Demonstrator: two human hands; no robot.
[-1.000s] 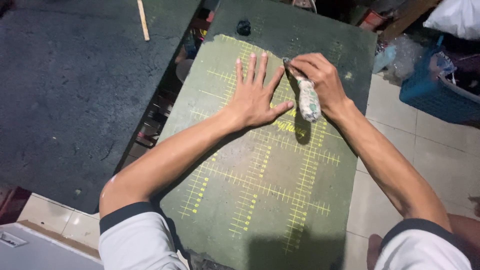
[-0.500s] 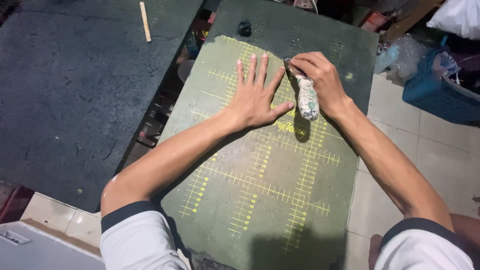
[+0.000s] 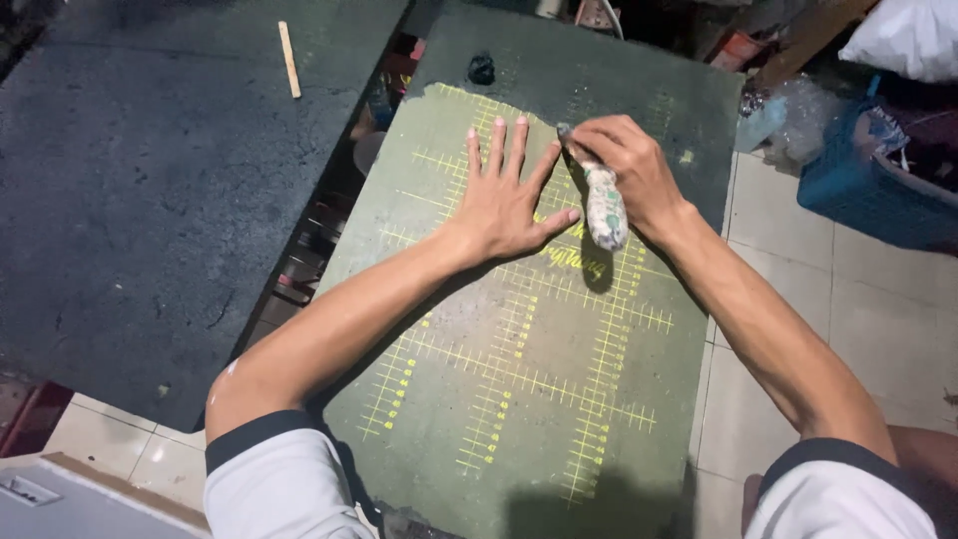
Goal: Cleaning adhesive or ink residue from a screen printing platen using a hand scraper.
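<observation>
The left hand lies flat with fingers spread on a thin green sheet laid over a green cutting mat with yellow ruled lines. The right hand is closed around a tape-wrapped knife, whose tip meets the sheet's upper edge just beside the left index finger; the blade itself is too small to make out. To cut cleanly, the person would do well to keep the spread palm pressing the sheet still, hold its fingers clear of the blade's path, and draw the knife steadily along a ruled line. A wooden stick rests on the dark tabletop, well apart.
</observation>
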